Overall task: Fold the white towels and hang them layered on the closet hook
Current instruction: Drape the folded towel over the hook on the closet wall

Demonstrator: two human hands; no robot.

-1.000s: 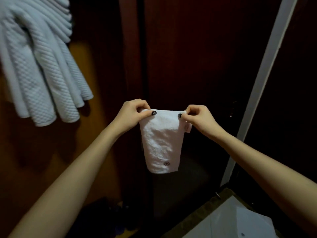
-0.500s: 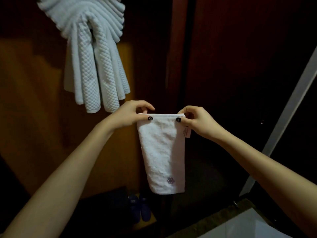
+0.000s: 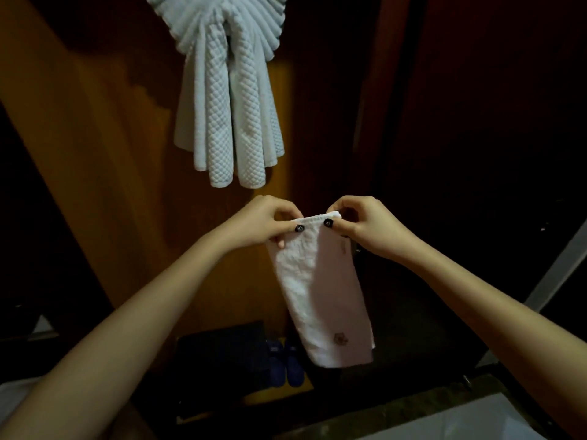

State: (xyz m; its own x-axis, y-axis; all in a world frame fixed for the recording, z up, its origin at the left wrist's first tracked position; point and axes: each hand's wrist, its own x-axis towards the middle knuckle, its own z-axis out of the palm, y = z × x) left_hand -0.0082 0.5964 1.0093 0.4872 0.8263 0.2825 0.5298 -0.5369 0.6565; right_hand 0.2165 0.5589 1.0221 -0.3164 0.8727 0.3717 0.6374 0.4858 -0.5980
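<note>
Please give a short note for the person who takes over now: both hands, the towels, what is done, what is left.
Hands: left hand and right hand each pinch a top corner of the small folded white towel, which hangs free below them.
Waffle-weave towels hang bunched above; the hook is hidden.
Done: small towel folded narrow.
Left: lift it and hang it over the others.

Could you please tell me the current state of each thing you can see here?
small white towel: folded narrow, hanging free from its top edge, not yet hung up.
left hand: pinches the towel's top left corner.
right hand: pinches the towel's top right corner.
waffle towels: hung up in layered folds, above both hands.
blue slippers: paired side by side, unworn.
</note>
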